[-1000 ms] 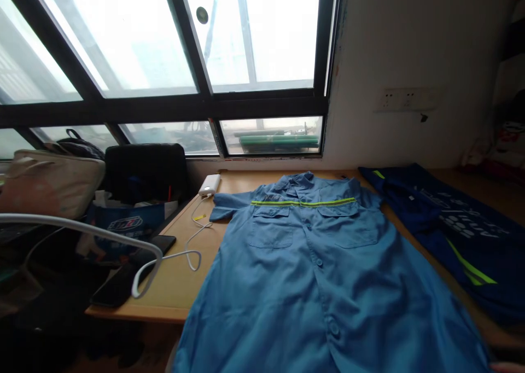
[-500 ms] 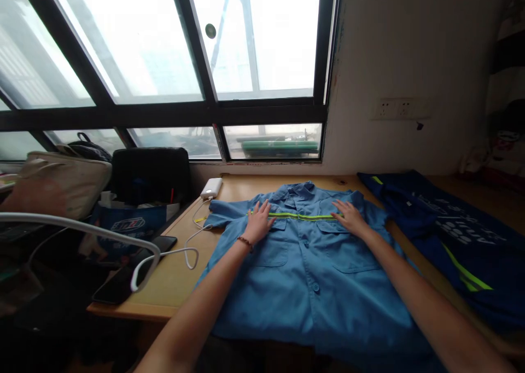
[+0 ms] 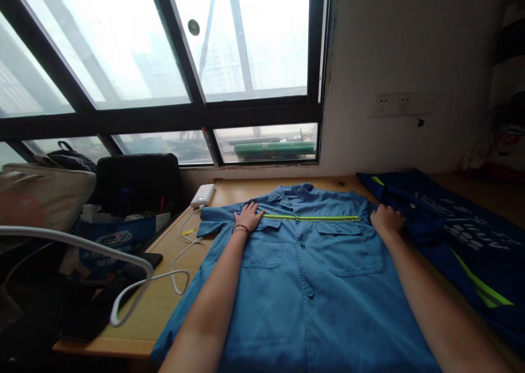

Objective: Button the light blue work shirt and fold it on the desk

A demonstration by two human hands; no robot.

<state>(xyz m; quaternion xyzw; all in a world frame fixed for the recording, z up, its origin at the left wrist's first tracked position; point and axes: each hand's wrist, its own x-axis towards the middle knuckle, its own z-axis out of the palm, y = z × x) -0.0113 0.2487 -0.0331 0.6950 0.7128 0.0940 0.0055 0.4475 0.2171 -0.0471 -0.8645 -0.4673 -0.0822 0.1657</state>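
A light blue short-sleeved work shirt (image 3: 311,285) with a yellow-green chest stripe lies face up and buttoned on the wooden table (image 3: 172,302), collar toward the window. My left hand (image 3: 247,216) rests flat on its left shoulder, fingers stretched out, a dark bead bracelet at the wrist. My right hand (image 3: 386,220) sits at the shirt's right shoulder edge with fingers curled over the cloth there. Both forearms reach across the shirt's front.
A dark blue garment (image 3: 459,236) with a yellow-green stripe lies to the right. A white power bank (image 3: 202,195) with a looping white cable (image 3: 180,274) lies left of the collar. Bags (image 3: 123,198), a phone (image 3: 143,263) and a white curved bar (image 3: 82,247) crowd the left side.
Both hands came into view and landed on the shirt's chest, then slid outward to the shoulders. The right hand's fingers curled at the shoulder edge. The shirt lies smoother.
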